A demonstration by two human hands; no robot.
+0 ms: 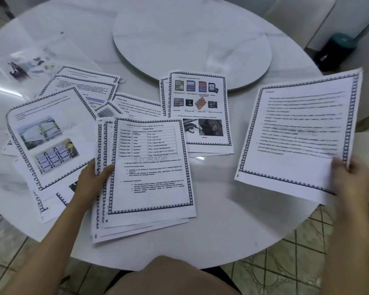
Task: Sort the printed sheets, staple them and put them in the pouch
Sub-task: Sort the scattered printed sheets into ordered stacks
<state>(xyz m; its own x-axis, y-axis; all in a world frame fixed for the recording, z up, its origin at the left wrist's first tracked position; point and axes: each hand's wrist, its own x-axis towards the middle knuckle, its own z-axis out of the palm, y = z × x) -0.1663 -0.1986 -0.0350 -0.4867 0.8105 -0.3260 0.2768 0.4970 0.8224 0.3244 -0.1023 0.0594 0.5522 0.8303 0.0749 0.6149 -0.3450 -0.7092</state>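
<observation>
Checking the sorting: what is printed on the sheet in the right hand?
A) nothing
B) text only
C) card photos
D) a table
B: the sheet that the right hand holds shows only lines of text inside its border.

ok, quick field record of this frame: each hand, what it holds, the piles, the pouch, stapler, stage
left hand: grips left edge of table-page stack, thumb on top
right hand: pinches lower right corner of text sheet, raised over the right side of the table
other piles: memory-card pile centre; loose spread at left, photo sheet on top
pouch: clear, far left, colour print shows through
stapler: not seen
stage: sorting, nothing visibly stapled
</observation>
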